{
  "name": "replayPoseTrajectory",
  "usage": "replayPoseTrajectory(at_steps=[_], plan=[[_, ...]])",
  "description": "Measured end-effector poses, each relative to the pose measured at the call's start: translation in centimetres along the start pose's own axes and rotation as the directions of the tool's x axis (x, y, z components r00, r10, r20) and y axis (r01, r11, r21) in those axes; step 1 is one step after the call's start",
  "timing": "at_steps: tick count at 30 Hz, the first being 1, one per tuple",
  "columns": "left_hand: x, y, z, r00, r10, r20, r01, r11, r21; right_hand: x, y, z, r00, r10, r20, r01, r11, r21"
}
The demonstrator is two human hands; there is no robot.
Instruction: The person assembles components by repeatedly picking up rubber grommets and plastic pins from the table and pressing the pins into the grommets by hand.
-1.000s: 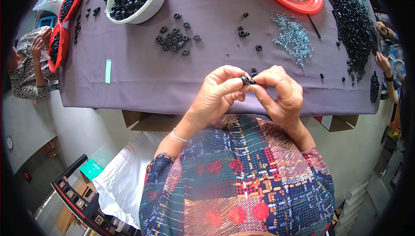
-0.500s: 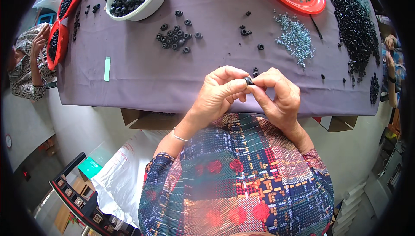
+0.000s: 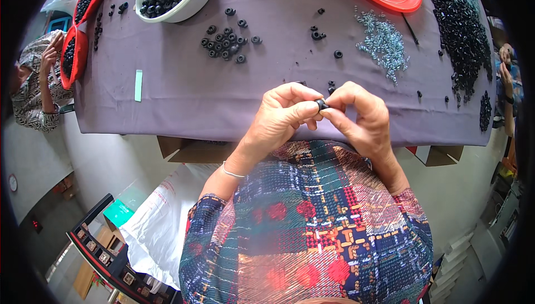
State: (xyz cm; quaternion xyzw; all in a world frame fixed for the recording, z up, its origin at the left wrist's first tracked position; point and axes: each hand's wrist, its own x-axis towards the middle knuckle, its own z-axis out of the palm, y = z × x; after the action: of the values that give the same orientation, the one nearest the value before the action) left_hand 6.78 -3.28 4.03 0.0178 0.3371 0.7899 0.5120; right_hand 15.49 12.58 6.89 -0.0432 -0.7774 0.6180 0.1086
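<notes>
Both arms [image 3: 225,180] angled inward; left hand [image 3: 278,113] and right hand [image 3: 365,115] meeting, fingers [image 3: 304,110] pinching small black bead [image 3: 321,104].

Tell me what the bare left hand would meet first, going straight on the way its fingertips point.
Likely the bare right hand, facing it across the small, rounded black piece pinched between them, though depth is unclear.

wearer's two hands [image 3: 281,110], one white tub [image 3: 192,7], two red containers [image 3: 82,53], one red plate [image 3: 411,2], one green strip [image 3: 138,85]

Small black rounded piece [image 3: 321,104], shiny, partly hidden, pinched between left fingers [image 3: 302,110] and right fingers [image 3: 341,120].
</notes>
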Motion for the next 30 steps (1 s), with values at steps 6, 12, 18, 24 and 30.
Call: replayPoseTrajectory(at_steps=[6,12,18,24,30], plan=[[0.1,-0.3,-0.3,0.998,-0.062,0.025,0.065,0.988,-0.142,0.3,0.4,0.2,0.998,-0.047,-0.051,0.051,0.996,0.069],[0.3,-0.8,-0.6,0.996,-0.092,-0.012,0.088,0.974,-0.208,-0.1,0.8,1.1,0.932,-0.344,-0.113,0.295,0.902,-0.315],[0.0,-0.7,-0.1,0.993,-0.117,-0.025,0.108,0.966,-0.235,-0.5,0.7,0.9,0.966,-0.211,-0.15,0.189,0.971,-0.148],[-0.1,-0.7,-0.1,0.994,-0.111,-0.022,0.102,0.965,-0.243,-1.0,0.3,0.7,0.979,-0.114,-0.167,0.105,0.992,-0.064],[-0.1,-0.7,-0.1,0.993,-0.114,-0.029,0.105,0.967,-0.231,-1.1,0.1,0.7,0.979,-0.138,-0.151,0.126,0.988,-0.088]])
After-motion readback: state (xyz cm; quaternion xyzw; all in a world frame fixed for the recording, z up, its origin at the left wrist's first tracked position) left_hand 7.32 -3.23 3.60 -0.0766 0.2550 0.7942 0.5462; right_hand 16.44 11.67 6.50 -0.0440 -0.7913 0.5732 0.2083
